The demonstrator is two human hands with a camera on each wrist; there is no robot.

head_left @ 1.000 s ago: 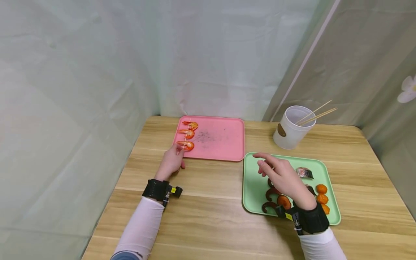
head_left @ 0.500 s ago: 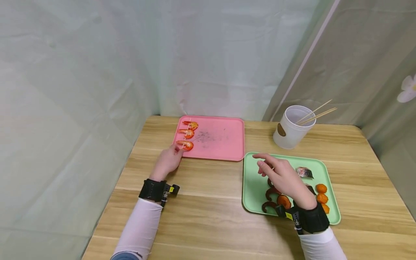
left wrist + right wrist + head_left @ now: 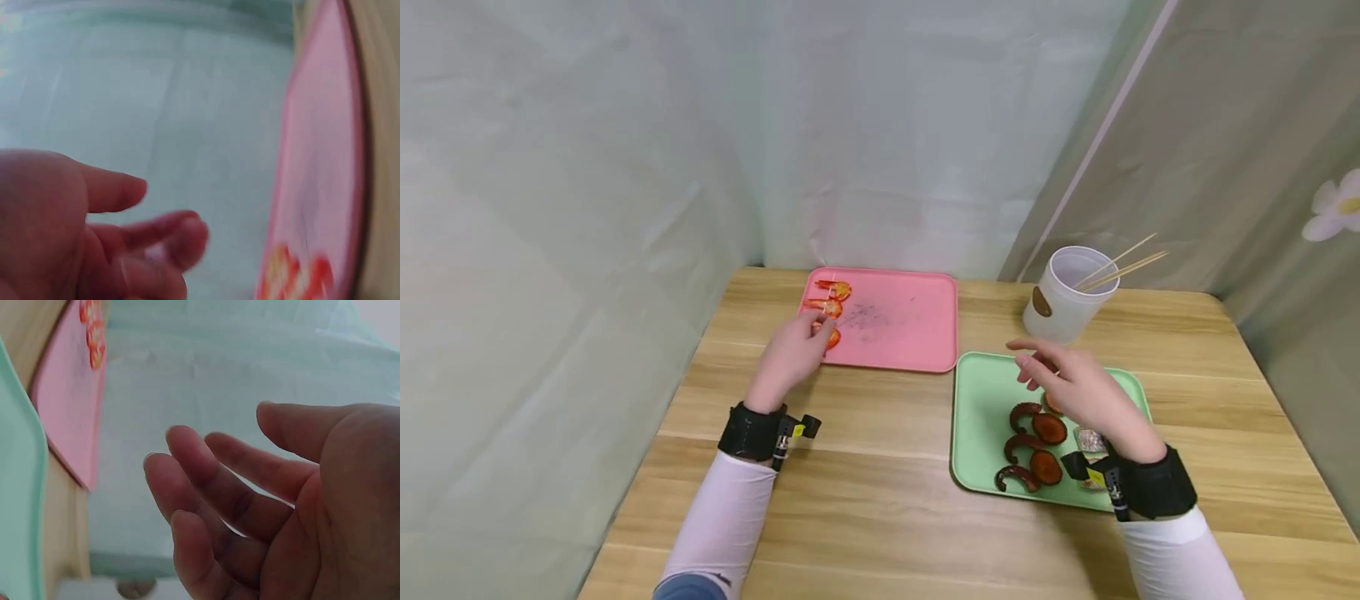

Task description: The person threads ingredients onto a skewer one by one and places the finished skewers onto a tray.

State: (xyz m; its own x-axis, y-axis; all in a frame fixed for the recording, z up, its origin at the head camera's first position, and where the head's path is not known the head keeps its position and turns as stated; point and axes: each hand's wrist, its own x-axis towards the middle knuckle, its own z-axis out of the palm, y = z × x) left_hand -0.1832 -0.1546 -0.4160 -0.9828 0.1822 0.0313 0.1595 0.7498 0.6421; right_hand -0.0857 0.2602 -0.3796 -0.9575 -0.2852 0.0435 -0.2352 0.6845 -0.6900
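Note:
My left hand point(image 3: 792, 357) is over the front left corner of the pink tray point(image 3: 898, 321), partly covering the nearest of three shrimp point(image 3: 833, 289) on a skewer. In the left wrist view its thumb and fingers stand apart with nothing between them, and the tray lies off to the side. My right hand point(image 3: 1078, 387) hovers over the green tray point(image 3: 981, 417), fingers loosely bent and holding nothing. Below it lie dark curled tentacles point(image 3: 1018, 477), round brown slices point(image 3: 1049, 428) and silvery fish pieces point(image 3: 1090, 439); the hand and wrist strap hide the tray's right side.
A white bucket point(image 3: 1063, 312) with several thin wooden skewers point(image 3: 1123, 271) stands behind the green tray, near the table's point(image 3: 880, 492) back edge. Pale curtains point(image 3: 895, 150) hang close behind the table and along its left side.
My left hand has let go of the shrimp skewer and risen slightly above it. My right hand has shifted a little to the right, showing more of the tentacles and brown slices.

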